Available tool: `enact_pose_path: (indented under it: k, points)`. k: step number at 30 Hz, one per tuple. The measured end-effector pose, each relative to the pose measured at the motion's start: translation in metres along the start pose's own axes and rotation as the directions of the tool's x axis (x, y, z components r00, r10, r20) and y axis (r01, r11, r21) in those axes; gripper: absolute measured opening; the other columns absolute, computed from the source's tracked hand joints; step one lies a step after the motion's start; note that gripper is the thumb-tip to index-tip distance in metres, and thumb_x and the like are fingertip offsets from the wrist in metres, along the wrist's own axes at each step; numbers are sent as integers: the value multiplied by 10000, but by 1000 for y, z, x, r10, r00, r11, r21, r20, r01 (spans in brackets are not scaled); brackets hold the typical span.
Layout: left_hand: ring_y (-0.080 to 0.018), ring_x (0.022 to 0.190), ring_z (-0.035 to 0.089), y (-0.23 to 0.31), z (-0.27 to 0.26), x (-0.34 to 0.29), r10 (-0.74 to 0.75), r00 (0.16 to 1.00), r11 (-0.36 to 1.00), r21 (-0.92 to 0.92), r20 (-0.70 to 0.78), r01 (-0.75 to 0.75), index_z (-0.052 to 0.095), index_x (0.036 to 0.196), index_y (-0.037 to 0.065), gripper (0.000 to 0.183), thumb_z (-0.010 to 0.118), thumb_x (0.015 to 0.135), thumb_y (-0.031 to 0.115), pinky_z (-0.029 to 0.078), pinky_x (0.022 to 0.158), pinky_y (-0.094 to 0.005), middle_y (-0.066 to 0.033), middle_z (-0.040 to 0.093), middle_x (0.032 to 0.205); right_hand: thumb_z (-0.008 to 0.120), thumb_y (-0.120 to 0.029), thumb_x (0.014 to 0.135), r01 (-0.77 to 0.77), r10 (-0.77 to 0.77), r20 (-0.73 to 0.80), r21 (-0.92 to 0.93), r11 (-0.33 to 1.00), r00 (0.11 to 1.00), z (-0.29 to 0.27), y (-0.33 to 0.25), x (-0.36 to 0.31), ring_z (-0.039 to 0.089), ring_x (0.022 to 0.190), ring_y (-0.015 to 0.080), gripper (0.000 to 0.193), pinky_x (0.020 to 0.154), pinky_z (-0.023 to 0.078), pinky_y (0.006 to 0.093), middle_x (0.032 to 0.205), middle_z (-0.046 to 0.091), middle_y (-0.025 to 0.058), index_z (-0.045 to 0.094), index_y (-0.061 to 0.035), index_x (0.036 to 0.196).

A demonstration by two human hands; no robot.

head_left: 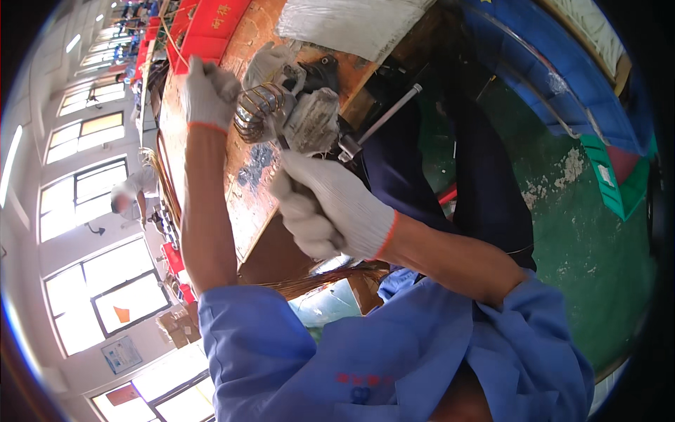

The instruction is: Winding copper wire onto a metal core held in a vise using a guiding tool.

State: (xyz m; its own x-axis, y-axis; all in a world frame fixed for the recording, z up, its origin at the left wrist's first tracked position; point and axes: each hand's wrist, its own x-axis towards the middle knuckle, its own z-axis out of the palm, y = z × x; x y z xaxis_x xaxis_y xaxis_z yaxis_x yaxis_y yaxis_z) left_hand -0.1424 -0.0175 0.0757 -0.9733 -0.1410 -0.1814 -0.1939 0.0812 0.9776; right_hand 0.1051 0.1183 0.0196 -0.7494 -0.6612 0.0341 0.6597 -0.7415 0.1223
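Observation:
My left hand [211,95], in a white knitted glove, is closed beside a coil of copper-coloured wire [259,105] on the workbench. A thin wire [169,36] runs down toward its fingers; whether they grip it I cannot tell. The coil is wound in several spaced turns around a shiny metal cylinder [249,119]. To the right of the coil stands a worn, whitish bench vise [313,119] with a long metal bar handle [390,114]. Just below the vise, my right hand [330,207], gloved too, is closed in a fist. Its fingers hide whatever they hold.
The wooden workbench [242,221] carries grey debris [256,165], a red banner [211,28] and a pale sheet [351,24]. Long copper-coloured rods [316,281] lie beneath. A blue bin [548,63] and green crate [613,179] stand right. Another person [133,193] is far left.

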Motion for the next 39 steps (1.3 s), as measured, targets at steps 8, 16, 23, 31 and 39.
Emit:
enact_pose_path:
  k: [8, 16, 23, 31, 39]
  points:
    - [-199, 567, 481, 89, -3, -46, 654, 659, 527, 401, 372, -749, 643, 985, 76, 206, 498, 1047, 209, 421, 528, -335, -24, 495, 694, 450, -416, 1132, -283, 288, -80, 62, 957, 954, -50, 52, -215, 379, 366, 85, 472, 316, 305, 263, 553, 403, -10, 567, -76, 827]
    - [-257, 788, 655, -13, 47, -204, -33, -125, -324, -129, 992, -937, 727, 1014, 62, 315, 808, 729, 167, 551, 699, -383, -60, 611, 827, 436, -393, 1147, -238, 215, -206, -90, 967, 955, -55, 56, -258, 346, 382, 53, 443, 308, 312, 250, 586, 420, -31, 595, -90, 865]
    - [-212, 662, 646, -57, 71, -239, -78, -178, -315, -193, 981, -929, 674, 787, 132, 142, 699, 836, 263, 530, 519, -339, -35, 582, 735, 466, -391, 1130, -222, 203, -291, -33, 975, 935, -86, 46, -292, 323, 363, 68, 436, 301, 282, 266, 569, 395, -22, 572, -89, 834]
    - [-450, 671, 694, -31, 233, -78, 575, 196, -190, 362, 794, -913, 678, 814, -48, 473, 535, 1046, 338, 546, 651, -529, -275, 674, 696, 422, -411, 1133, 14, 37, -397, 124, 992, 917, -117, 42, -300, 303, 363, 65, 407, 295, 284, 263, 585, 425, -12, 576, -118, 897]
    - [-245, 652, 641, 7, 229, -51, 143, 634, 440, 525, 760, -729, 749, 986, -65, 458, 556, 998, 350, 554, 696, -426, -192, 715, 817, 719, -188, 1006, -37, -621, -309, -911, 410, 720, -74, -10, -191, 467, 464, 70, 230, 468, 391, 277, 620, 553, -2, 624, -47, 851]
